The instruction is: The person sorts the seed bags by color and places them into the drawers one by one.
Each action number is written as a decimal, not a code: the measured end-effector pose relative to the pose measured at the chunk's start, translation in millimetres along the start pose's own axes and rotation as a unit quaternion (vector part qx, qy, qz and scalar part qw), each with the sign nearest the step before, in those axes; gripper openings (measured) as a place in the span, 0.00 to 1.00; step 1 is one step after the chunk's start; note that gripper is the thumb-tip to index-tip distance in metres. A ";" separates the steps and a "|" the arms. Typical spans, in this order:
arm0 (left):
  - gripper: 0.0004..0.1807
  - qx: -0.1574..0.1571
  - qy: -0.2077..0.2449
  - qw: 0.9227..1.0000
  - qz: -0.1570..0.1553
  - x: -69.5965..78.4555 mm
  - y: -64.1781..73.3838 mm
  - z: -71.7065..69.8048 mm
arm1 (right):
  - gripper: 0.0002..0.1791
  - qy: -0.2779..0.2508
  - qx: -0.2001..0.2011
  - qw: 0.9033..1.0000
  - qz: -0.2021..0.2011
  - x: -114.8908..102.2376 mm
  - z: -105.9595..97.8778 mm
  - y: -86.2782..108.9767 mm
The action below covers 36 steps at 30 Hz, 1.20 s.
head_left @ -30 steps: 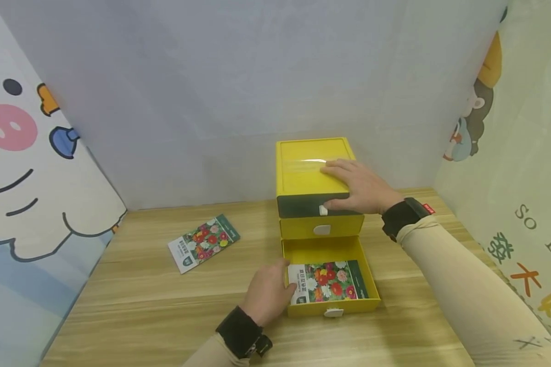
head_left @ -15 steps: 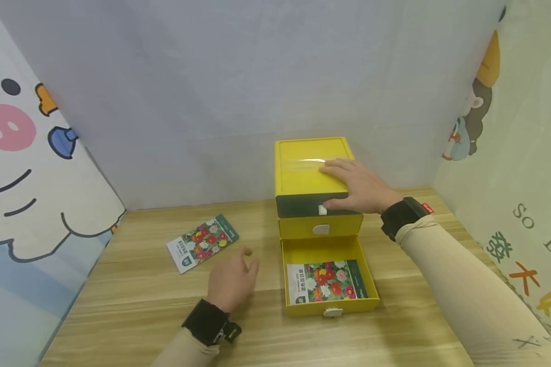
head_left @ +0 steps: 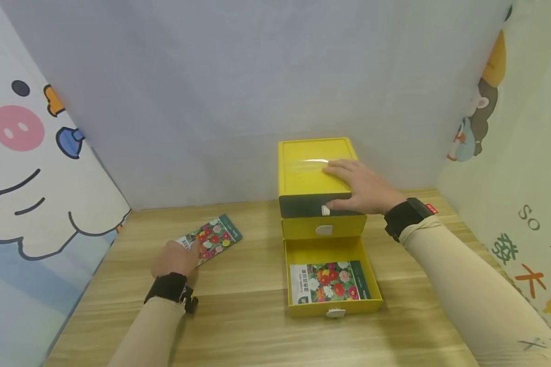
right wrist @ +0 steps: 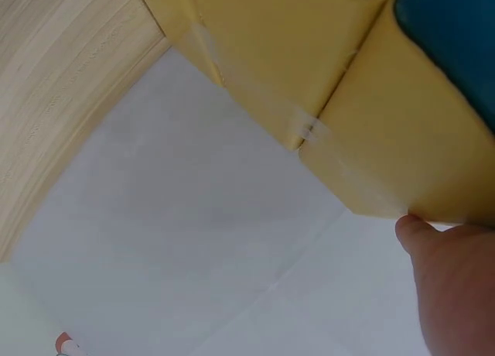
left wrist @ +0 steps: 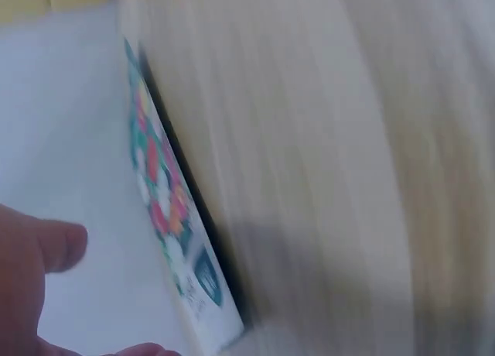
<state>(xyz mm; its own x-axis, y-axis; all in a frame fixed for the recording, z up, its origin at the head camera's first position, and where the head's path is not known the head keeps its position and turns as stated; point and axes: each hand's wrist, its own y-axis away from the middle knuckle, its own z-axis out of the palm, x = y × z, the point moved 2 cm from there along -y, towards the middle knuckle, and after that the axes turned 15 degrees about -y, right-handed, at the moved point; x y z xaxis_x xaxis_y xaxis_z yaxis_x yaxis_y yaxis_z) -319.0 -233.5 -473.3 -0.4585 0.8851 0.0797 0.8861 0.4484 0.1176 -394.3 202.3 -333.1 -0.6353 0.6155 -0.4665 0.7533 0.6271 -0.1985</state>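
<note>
At the left of the head view my left hand (head_left: 176, 259) is over the near end of a flower seed packet (head_left: 216, 237), covering its white part. In the left wrist view the thumb (left wrist: 58, 244) stands apart from the packet (left wrist: 166, 193), and most of the fingers are out of frame. My right hand (head_left: 365, 187) rests on the top of a small yellow drawer box (head_left: 312, 176), fingers spread, thumb over its dark front edge. The bottom drawer (head_left: 323, 250) is pulled out. Inside it lies another seed packet (head_left: 335, 282) with the same flower print.
The box stands on a wood-grain table (head_left: 239, 326) near the grey back wall (head_left: 202, 102). Printed cartoon panels stand at both sides. A white pull tab (head_left: 335, 313) sticks out from the open drawer's front.
My left hand has left the drawer's left edge and moved left to the packet on the table. The right hand has stayed on the box top.
</note>
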 end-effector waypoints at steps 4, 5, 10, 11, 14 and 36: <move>0.44 -0.017 -0.029 0.999 -0.017 -2.5 -5.8 1.7 | 0.47 0.002 0.000 1.000 0.000 -1.5 -1.0 0.5; 0.44 -0.022 -0.038 0.999 -0.016 -3.2 -5.7 2.0 | 0.47 0.001 0.000 1.000 0.000 -2.5 -1.3 0.8; 0.47 -0.029 -0.074 0.997 -0.002 -6.1 -2.9 6.2 | 0.47 0.002 0.000 1.000 0.001 -5.5 -2.3 1.1; 0.47 -0.021 -0.073 0.997 -0.004 -6.7 -2.7 6.7 | 0.47 0.001 0.001 1.000 0.001 -5.7 -2.6 1.1; 0.47 -0.008 -0.061 0.998 -0.015 -8.6 -3.5 8.9 | 0.47 0.002 0.002 1.000 0.000 -6.4 -3.3 1.0; 0.42 -0.032 0.020 0.999 -0.015 -23.4 -12.7 20.0 | 0.46 -0.006 0.004 1.000 -0.006 -2.6 -0.9 -0.6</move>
<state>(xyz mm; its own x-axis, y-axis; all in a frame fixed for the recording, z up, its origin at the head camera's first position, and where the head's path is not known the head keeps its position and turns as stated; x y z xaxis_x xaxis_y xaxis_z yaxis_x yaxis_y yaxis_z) -318.2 -257.3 -496.4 -0.4879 0.8653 0.1148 0.8665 0.4643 0.1835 -393.3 200.7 -331.0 -0.6428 0.6014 -0.4744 0.7464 0.6309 -0.2116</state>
